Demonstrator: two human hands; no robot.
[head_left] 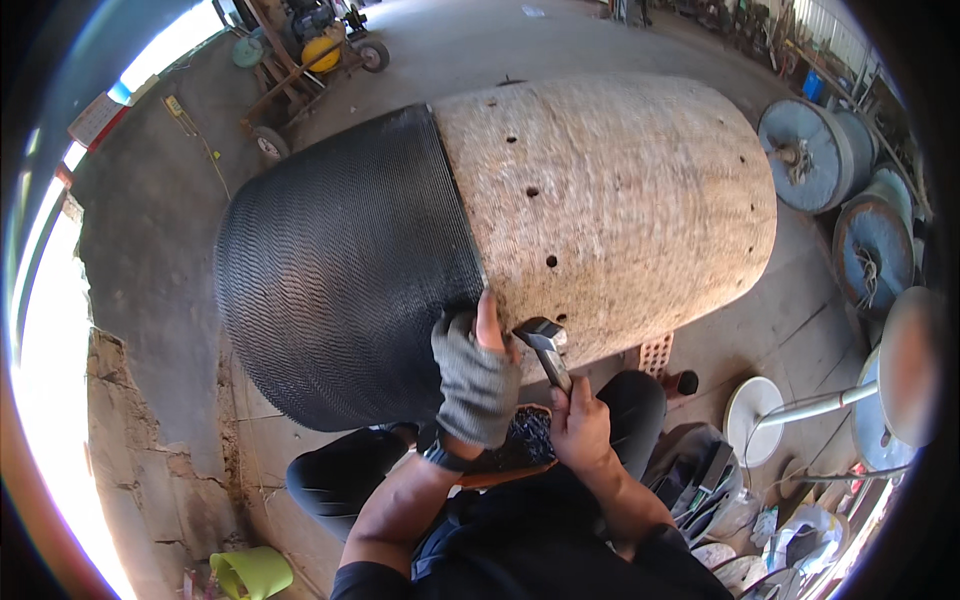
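Observation:
A large wooden drum [620, 200] with several dark holes lies on its side before me. Its left part is covered by a black, finely ribbed layer [340, 260], which ends in a straight edge round the drum. At the near end of that edge is my left hand [475, 380], in a grey fingerless glove. One bare digit points up along the edge; the other fingers are bent and mostly hidden, and what they hold I cannot make out. My right hand [582, 428] is closed round the handle of a hammer [545, 345], its head beside the left hand, close to the wood.
Below my hands, between my knees, sits a tray of small dark pieces [530, 440]. A perforated brick [656, 354] stands under the drum's right side. Large metal reels [815, 155] line the right. A green bucket [250, 574] lies at lower left, and a wheeled machine [320, 55] stands behind.

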